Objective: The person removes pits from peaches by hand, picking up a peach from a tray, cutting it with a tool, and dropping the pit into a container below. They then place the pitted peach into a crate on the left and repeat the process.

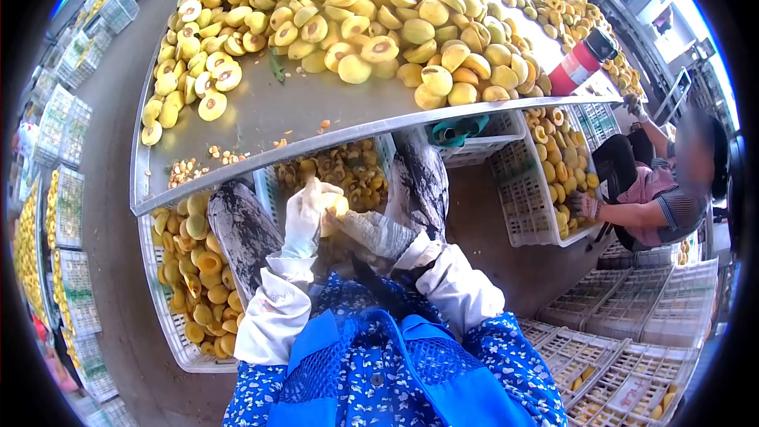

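My left hand (304, 217), in a white glove, is closed round a yellow peach half (338, 206) above my lap. Close against it is my right hand (378, 235), in a grey glove, with its fingers curled in at the fruit. Whatever the right fingers grip is hidden. Below and beyond both hands, a crate (266, 191) holds brownish-yellow peach scraps (348, 166) between my knees. Ahead, halved peaches (379, 12) are heaped on the metal table (292, 107), many with brown centres showing.
A white crate of peach halves (202, 269) stands by my left leg. Small pit bits (186, 170) lie near the table edge, and a red bottle (581, 63) stands at right. A co-worker (656, 182) sits there, one gloved hand at another peach crate (526, 205). Stacked crates (632, 300) are behind.
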A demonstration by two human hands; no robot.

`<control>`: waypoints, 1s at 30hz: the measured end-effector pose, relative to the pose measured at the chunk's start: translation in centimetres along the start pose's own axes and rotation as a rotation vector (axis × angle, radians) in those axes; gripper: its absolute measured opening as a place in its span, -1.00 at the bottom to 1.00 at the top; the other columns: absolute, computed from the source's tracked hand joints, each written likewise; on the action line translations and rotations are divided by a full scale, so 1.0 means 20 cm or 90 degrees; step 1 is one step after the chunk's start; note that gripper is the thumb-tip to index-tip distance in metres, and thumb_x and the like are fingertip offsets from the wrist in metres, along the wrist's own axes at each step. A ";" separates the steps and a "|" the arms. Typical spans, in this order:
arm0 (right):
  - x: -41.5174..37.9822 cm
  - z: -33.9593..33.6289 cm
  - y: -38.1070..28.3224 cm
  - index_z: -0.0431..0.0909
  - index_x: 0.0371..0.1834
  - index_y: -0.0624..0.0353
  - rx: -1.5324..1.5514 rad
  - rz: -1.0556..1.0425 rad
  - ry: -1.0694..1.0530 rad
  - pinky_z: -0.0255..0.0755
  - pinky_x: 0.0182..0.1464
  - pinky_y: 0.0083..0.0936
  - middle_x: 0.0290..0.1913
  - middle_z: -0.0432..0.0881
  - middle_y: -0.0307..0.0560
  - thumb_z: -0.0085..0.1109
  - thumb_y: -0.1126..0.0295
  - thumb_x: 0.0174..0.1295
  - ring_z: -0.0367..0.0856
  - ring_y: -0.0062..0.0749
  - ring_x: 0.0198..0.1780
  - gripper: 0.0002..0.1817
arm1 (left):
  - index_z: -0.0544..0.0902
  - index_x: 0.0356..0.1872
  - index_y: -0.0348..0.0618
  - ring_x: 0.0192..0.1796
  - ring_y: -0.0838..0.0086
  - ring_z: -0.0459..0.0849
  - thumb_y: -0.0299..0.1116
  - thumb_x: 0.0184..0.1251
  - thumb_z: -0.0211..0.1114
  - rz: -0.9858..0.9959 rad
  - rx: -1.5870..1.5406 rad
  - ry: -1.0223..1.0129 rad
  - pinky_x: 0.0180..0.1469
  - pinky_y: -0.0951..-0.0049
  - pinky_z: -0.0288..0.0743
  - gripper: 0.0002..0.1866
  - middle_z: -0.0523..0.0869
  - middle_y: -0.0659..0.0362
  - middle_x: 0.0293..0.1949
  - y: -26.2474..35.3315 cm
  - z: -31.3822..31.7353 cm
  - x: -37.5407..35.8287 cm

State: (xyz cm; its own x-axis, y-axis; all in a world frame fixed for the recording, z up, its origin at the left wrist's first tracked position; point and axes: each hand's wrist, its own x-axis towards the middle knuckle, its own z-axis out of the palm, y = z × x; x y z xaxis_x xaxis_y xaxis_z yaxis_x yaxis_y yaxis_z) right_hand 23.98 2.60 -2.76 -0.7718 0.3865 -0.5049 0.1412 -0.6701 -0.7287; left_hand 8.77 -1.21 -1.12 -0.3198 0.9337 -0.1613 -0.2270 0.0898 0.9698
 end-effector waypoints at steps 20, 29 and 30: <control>-0.04 0.18 0.02 0.46 -0.33 0.10 0.308 0.015 -0.186 0.17 -0.85 -0.61 -0.70 0.39 -0.20 -0.19 -0.15 0.32 0.27 -0.58 -0.82 -0.49 | 0.58 -0.21 -0.40 -0.35 0.37 0.69 -0.26 0.24 0.12 -0.009 -0.246 0.022 -0.30 0.51 0.58 -0.67 0.69 -0.03 -0.38 0.00 -0.01 -0.08; -0.04 0.22 0.03 0.55 -0.14 0.07 -0.048 -0.142 -0.015 0.12 -0.61 -0.70 -0.54 0.49 -0.33 -0.05 -0.03 0.33 0.36 -0.69 -0.60 -0.59 | 0.47 -0.10 -0.30 -0.50 0.25 0.66 -0.10 0.37 0.02 -0.050 -0.345 0.025 -0.43 0.34 0.63 -0.61 0.65 -0.11 -0.32 -0.05 -0.02 -0.10; -0.07 0.22 -0.01 0.56 -0.13 0.08 -0.039 -0.080 -0.017 0.19 -0.58 -0.68 -0.52 0.51 -0.31 -0.07 -0.02 0.34 0.39 -0.67 -0.57 -0.59 | 0.48 -0.11 -0.28 -0.50 0.25 0.65 -0.10 0.37 0.02 -0.050 -0.352 0.024 -0.44 0.35 0.63 -0.61 0.66 -0.10 -0.33 -0.06 -0.02 -0.10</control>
State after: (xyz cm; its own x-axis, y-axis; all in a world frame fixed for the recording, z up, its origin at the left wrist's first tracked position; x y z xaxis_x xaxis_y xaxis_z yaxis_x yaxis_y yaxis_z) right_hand 22.29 -0.61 0.23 -0.8015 0.4476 -0.3965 0.0797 -0.5772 -0.8127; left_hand 9.40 -3.35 -1.92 -0.3129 0.9177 -0.2450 -0.6965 -0.0463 0.7160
